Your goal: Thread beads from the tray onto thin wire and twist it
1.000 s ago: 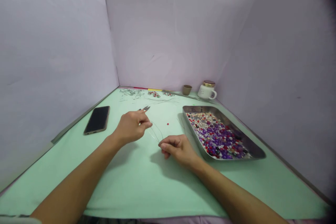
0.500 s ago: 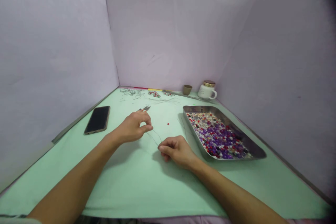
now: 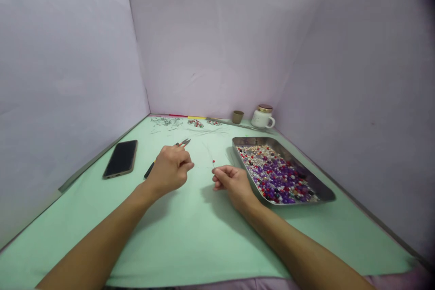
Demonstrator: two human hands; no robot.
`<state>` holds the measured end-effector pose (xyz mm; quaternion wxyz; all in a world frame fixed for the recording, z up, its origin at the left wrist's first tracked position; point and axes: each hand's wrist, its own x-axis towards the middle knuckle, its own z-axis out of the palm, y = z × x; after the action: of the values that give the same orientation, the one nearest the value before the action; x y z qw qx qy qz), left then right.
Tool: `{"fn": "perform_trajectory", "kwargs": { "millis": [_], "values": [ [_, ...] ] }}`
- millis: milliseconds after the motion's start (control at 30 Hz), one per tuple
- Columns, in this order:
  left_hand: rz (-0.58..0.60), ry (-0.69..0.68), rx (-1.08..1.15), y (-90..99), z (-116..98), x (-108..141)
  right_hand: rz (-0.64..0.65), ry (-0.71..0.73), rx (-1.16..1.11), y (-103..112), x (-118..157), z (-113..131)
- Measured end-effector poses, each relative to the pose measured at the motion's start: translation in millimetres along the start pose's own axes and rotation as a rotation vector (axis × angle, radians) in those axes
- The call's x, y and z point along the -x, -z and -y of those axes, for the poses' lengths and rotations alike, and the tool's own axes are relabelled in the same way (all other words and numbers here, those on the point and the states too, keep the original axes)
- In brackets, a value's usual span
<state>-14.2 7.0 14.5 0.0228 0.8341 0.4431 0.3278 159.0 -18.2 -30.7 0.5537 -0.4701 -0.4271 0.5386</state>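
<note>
My right hand (image 3: 233, 185) pinches a thin wire (image 3: 208, 148) between thumb and fingertips, one strand rising away toward the back. A small red bead (image 3: 213, 161) shows just above those fingertips, along the wire; whether it is threaded I cannot tell. To the left, my left hand (image 3: 172, 168) is closed with its fingertips pressed together. A very faint strand runs between the two hands. Partly hidden behind my left hand lies a pair of thread snips (image 3: 184, 142) with dark and yellow handles.
A metal tray (image 3: 326, 194) of mixed beads stands at right. A phone (image 3: 121, 158) lies left. Along the back are cut wire pieces (image 3: 166, 121), beaded pieces (image 3: 195, 123), a small brown cup (image 3: 237, 117) and a lidded white mug (image 3: 261, 119). Partition walls (image 3: 217, 45) enclose the table.
My hands have moved slightly apart, the right one up and to the right, near the red bead. The wire loop between them has straightened. The camera view has shifted a little.
</note>
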Motion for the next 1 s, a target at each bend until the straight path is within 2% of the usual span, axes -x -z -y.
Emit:
{"fn": "perform_trajectory", "kwargs": {
  "millis": [167,233,300,433,500,567,700,867,1000],
  "values": [
    [0.377,0.289,0.357,-3.4,5.6,0.7,0.034,0.071,-0.091,-0.5,3.3,2.3],
    [0.453,0.359,0.445,-4.3,11.2,-0.5,0.089,0.058,-0.077,-0.6,4.9,4.3],
    [0.431,0.4,0.517,-2.2,16.4,-3.0,0.136,0.036,-0.007,-0.4,6.2,6.2],
    [0.172,0.446,0.639,8.9,20.1,-9.1,0.192,0.035,0.139,0.2,7.2,5.7],
    [0.109,0.476,0.619,13.7,18.3,-10.6,0.222,0.034,0.165,0.0,7.4,3.5],
    [0.101,0.471,0.548,16.2,15.7,-10.9,0.243,0.035,0.18,-0.4,7.7,1.4],
    [0.127,0.356,0.459,17.2,13.5,-10.1,0.263,0.033,0.199,-0.8,8.2,-0.4],
    [0.194,0.33,0.555,17.9,14.1,-9.9,0.292,0.017,0.17,-1.2,9.2,-1.3],
    [0.194,0.343,0.657,15.7,15.1,-9.7,0.337,-0.014,0.136,-0.7,10.1,-2.2]
  ]
}}
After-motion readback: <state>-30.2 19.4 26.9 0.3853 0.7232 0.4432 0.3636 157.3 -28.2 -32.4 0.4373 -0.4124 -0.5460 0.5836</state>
